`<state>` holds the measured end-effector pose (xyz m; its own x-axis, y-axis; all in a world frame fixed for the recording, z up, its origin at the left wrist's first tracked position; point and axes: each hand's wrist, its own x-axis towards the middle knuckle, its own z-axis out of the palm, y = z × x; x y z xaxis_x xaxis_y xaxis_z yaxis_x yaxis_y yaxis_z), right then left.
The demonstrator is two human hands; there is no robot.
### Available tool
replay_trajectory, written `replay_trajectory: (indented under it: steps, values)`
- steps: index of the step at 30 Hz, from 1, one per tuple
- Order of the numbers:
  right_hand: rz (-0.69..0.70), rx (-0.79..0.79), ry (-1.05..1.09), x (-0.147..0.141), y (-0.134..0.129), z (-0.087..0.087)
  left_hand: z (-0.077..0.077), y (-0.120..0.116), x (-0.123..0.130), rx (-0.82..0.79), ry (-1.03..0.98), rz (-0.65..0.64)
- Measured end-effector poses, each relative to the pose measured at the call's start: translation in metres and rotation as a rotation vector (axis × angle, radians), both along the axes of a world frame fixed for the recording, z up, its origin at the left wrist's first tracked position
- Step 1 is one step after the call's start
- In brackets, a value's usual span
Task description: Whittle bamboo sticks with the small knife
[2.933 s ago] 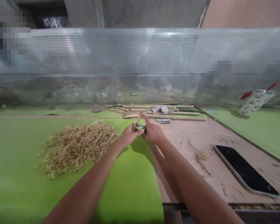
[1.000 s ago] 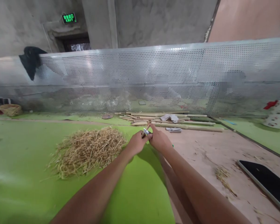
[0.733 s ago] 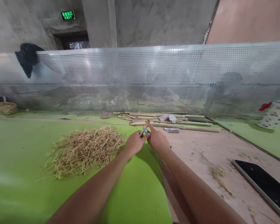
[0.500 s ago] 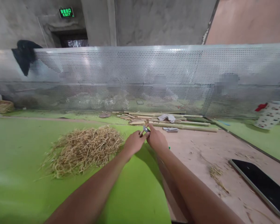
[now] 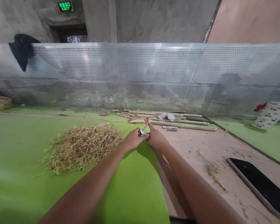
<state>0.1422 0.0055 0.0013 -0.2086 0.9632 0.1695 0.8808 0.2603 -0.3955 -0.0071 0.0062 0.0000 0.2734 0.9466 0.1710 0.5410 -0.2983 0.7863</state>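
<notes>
Both of my hands meet near the middle, above the green sheet. My left hand point(image 5: 132, 139) is closed round a small shiny metal piece point(image 5: 143, 132), too small to identify. My right hand point(image 5: 156, 137) pinches a thin pale stick point(image 5: 145, 126), which slants up beside the metal piece; its thumb lies against the metal. To the left of my hands lies a heap of tan shavings point(image 5: 84, 146) on the green sheet point(image 5: 130, 189). Just beyond my fingers are several pale wooden strips point(image 5: 184, 125).
A phone point(image 5: 259, 186) lies at the right, near some loose shavings point(image 5: 215, 174). Folded grey pieces point(image 5: 166, 116) rest on the strips. A perforated metal panel point(image 5: 135, 62) stands behind. A patterned cup point(image 5: 270, 115) is at far right, a woven basket point(image 5: 1, 102) at far left.
The metal piece has turned flatter between my fingers, and the stick now shows slanting up to my right fingertips. The view has shifted slightly.
</notes>
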Motion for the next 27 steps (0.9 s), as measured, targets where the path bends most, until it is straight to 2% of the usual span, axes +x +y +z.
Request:
replay_trajectory:
  steps: [5,14,27]
  values:
    - [-0.1,0.012,-0.112,-0.006,-0.003,0.006,0.001,0.002,0.002,0.031,0.022,0.005]
    - [-0.149,0.006,-0.124,-0.011,-0.007,0.008,0.005,-0.003,0.003,0.047,0.134,-0.004]
    - [-0.207,0.026,0.016,-0.018,-0.012,0.011,0.016,-0.013,0.009,0.063,0.349,0.162]
